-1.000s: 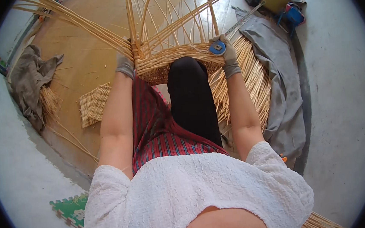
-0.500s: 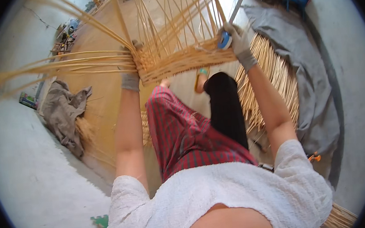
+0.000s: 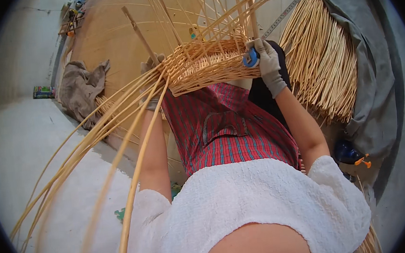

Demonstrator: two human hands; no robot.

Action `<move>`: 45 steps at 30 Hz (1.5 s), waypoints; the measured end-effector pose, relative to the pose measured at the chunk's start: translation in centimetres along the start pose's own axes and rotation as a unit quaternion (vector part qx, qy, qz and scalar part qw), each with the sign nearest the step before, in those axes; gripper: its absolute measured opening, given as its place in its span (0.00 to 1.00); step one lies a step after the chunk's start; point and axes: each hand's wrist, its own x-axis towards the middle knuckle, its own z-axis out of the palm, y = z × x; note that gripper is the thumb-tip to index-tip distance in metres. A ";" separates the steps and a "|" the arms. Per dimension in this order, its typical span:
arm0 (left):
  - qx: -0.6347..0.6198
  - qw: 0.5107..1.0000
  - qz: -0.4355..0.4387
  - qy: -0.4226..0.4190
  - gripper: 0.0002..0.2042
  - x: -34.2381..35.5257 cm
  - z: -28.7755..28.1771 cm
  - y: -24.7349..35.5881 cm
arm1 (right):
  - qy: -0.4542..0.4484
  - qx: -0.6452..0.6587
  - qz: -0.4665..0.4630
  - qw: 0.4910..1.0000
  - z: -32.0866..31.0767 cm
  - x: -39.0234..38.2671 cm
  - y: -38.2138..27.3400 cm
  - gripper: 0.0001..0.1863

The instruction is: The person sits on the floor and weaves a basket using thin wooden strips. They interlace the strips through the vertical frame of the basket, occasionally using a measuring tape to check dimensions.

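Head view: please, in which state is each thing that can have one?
Basket: woven body, long rods sticking out
Tape measure: blade pulled out
Left hand: gloved, gripping basket corner, partly hidden
Right hand: gloved, closed on tape measure
Rod pile: loose, side by side
Grey cloth: rumpled
Brownish cloth: crumpled

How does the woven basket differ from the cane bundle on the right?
Structure: the basket is interlaced into walls; the cane bundle is loose lengths side by side.
Pose: the basket is between the left hand and right hand; the bundle lies untouched by either.
Spread: the basket's long ends stick out several ways; the bundle's canes run roughly one way.
Shared: slender, straw-coloured strands.
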 end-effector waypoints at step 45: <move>0.931 0.323 0.000 0.171 0.36 -3.9 8.7 -12.1 | -0.064 -0.280 -0.098 0.953 26.8 12.6 6.9 0.24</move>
